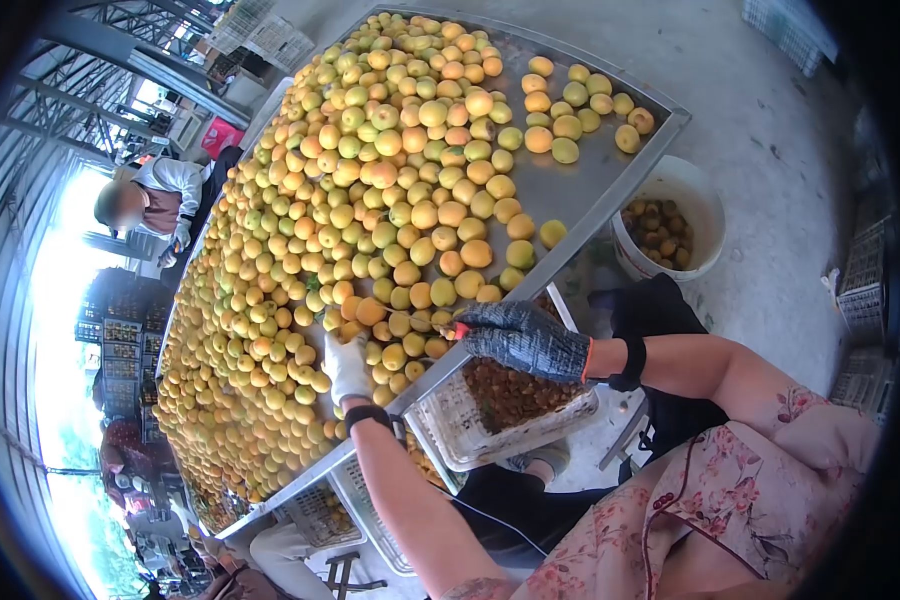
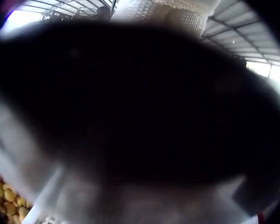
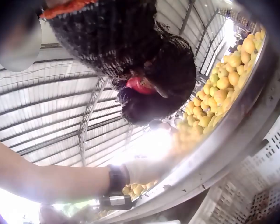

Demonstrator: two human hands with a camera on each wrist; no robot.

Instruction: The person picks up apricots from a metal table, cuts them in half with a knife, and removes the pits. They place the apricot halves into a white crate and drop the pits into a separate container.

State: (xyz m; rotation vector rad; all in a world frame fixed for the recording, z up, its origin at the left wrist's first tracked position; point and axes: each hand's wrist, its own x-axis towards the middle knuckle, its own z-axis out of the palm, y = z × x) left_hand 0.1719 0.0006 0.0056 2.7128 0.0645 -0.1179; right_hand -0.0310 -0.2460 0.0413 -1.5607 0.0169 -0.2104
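Note:
Apricots (image 1: 370,200) in yellow, orange and green cover much of a metal-edged table (image 1: 615,205). My left hand (image 1: 347,372), in a white glove, reaches over the near edge among them; its fingertips are partly hidden, and I cannot tell whether they grip a fruit. Dark blur fills most of the left wrist view. My right hand (image 1: 530,342), in a dark grey knitted glove, is curled round a small red-handled tool (image 3: 141,86) above the table's edge. In the right wrist view, a short pale piece sticks out beside the red handle.
Under the near edge, a white plastic crate (image 1: 440,432) holds a brown mass (image 1: 515,395). A white bucket (image 1: 712,230) with dark fruit stands on the floor at right. Across the table sits another person (image 1: 165,195). More crates (image 1: 120,350) are stacked at far left.

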